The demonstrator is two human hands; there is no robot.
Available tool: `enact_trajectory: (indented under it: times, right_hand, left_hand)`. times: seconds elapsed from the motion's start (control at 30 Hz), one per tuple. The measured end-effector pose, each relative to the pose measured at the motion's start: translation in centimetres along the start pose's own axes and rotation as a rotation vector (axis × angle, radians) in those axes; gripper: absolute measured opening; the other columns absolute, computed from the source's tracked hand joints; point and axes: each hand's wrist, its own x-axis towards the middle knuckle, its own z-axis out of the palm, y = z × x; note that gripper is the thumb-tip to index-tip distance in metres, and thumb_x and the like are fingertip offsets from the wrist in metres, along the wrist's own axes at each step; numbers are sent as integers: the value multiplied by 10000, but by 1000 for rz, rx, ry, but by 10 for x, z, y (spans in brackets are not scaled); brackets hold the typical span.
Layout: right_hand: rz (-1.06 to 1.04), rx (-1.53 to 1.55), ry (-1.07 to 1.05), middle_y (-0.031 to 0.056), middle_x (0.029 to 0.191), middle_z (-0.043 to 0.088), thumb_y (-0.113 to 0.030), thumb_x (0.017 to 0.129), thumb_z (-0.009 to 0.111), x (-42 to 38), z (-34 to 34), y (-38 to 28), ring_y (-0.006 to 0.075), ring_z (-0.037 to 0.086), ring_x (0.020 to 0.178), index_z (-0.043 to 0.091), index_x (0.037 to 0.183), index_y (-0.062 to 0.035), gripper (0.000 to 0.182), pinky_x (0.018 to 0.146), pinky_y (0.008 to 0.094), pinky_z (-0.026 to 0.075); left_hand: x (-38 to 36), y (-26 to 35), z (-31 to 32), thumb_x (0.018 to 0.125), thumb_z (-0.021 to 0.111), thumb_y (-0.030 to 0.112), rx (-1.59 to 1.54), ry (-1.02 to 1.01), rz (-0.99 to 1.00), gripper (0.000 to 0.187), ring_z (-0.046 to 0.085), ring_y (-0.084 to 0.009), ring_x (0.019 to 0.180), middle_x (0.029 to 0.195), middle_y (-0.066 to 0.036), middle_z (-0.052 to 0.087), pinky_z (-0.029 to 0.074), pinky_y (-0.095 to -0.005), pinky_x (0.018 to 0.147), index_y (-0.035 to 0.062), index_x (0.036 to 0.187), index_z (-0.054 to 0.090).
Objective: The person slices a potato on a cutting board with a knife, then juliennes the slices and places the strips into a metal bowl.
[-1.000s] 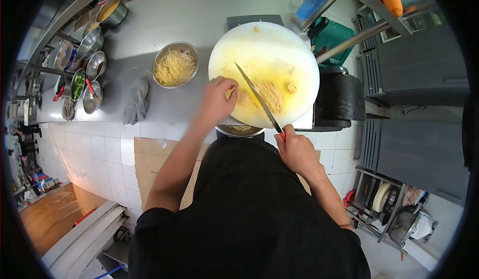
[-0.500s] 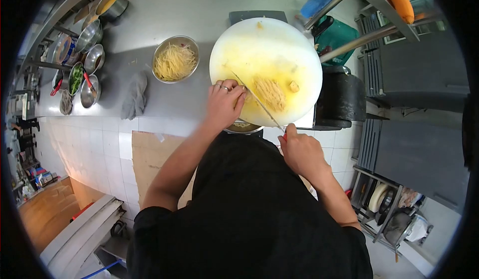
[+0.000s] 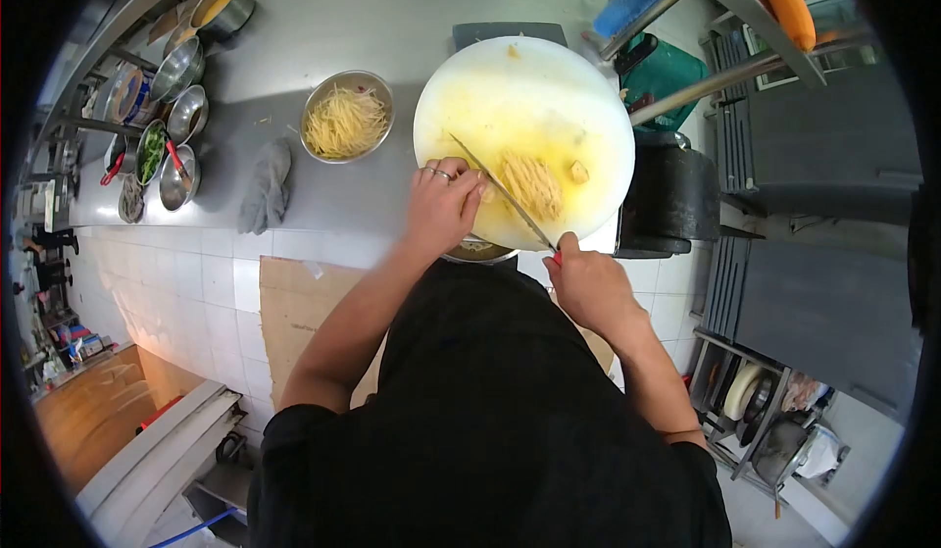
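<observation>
The right hand [image 3: 593,288] is clamping the knife [image 3: 510,200] just beside the left hand [image 3: 441,201], whose bunched fingers are holding a pale piece [image 3: 487,194], ideally with tips curled back.

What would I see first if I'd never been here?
Probably the big, yellow-stained white cutting board in front of the person. A red-handled knife, in the right hand, slants across it beside pale shreds. Something orange, maybe a carrot, shows at top right.
</observation>
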Motion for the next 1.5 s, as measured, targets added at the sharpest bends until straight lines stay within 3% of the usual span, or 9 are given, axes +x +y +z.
enact_trajectory:
  times: [0.1, 0.2, 0.4, 0.5, 0.7, 1.03, 1.13, 1.33, 1.5]
  right_hand:
    - [-10, 13, -29, 240, 673, 686, -256, 1037, 584, -14, -17, -4, 427, 705, 632, 514, 986, 36, 305, 588, 511, 570]
    - [-23, 58, 33, 237, 676, 688, -251, 1036, 584, 10, 28, 8, 425, 705, 630, 512, 983, 34, 299, 584, 508, 569]
    - [-11, -16, -13, 231, 670, 682, -244, 1038, 580, -14, -16, -4, 425, 700, 628, 512, 976, 33, 292, 582, 506, 565]
    - [-26, 38, 45, 227, 675, 686, -245, 1036, 584, 3, 22, 5, 415, 706, 635, 516, 984, 28, 287, 586, 500, 569]
    - [-26, -31, 5, 219, 676, 691, -237, 1031, 594, -15, -19, -6, 406, 713, 648, 516, 988, 27, 279, 593, 498, 571]
    - [-19, -5, 0, 230, 679, 692, -246, 1025, 608, -14, -8, 0, 413, 710, 633, 519, 994, 24, 287, 586, 511, 567]
    - [-22, 23, 30, 235, 678, 690, -248, 1024, 609, 10, 35, 12, 414, 710, 633, 519, 986, 27, 293, 592, 511, 570]
    - [-35, -14, 15, 239, 672, 684, -251, 1027, 604, -11, -12, 0, 420, 708, 636, 514, 977, 26, 296, 590, 518, 567]
    - [-16, 61, 48, 247, 679, 683, -263, 1025, 607, 12, 35, 16, 431, 707, 639, 511, 1001, 18, 298, 590, 529, 567]
  left_hand:
    - [1, 1, 2, 923, 707, 148, -6, 6, 3, 72, 585, -278, 970, 1012, -53, 626, 418, -425, 835, 109, 983, 717]
    - [0, 1, 2, 923, 708, 146, -6, 18, -4, 69, 586, -278, 973, 1018, -54, 627, 418, -427, 837, 108, 980, 716]
    - [0, 0, 3, 925, 706, 152, -4, 15, 2, 72, 585, -275, 984, 1024, -50, 627, 416, -428, 840, 107, 982, 712]
    - [-2, 1, 2, 925, 707, 156, -5, 16, -15, 73, 586, -276, 989, 1025, -49, 629, 416, -429, 842, 108, 979, 710]
    - [-1, 0, 3, 926, 705, 159, 4, 9, -13, 73, 587, -280, 1001, 1029, -54, 631, 418, -433, 850, 109, 978, 710]
    - [-2, 1, 4, 926, 704, 158, -3, 26, -23, 78, 589, -286, 1017, 1039, -59, 636, 420, -442, 865, 108, 985, 713]
    - [-3, 1, 4, 922, 707, 156, -11, 31, -29, 79, 589, -287, 1018, 1038, -58, 636, 421, -441, 871, 107, 985, 712]
    - [-3, 1, 5, 921, 710, 152, -9, 42, -25, 81, 588, -288, 1021, 1043, -60, 640, 421, -439, 880, 106, 986, 715]
    - [-5, -4, 7, 917, 709, 134, -93, 77, -49, 76, 595, -290, 1002, 1040, -66, 643, 430, -435, 865, 100, 984, 719]
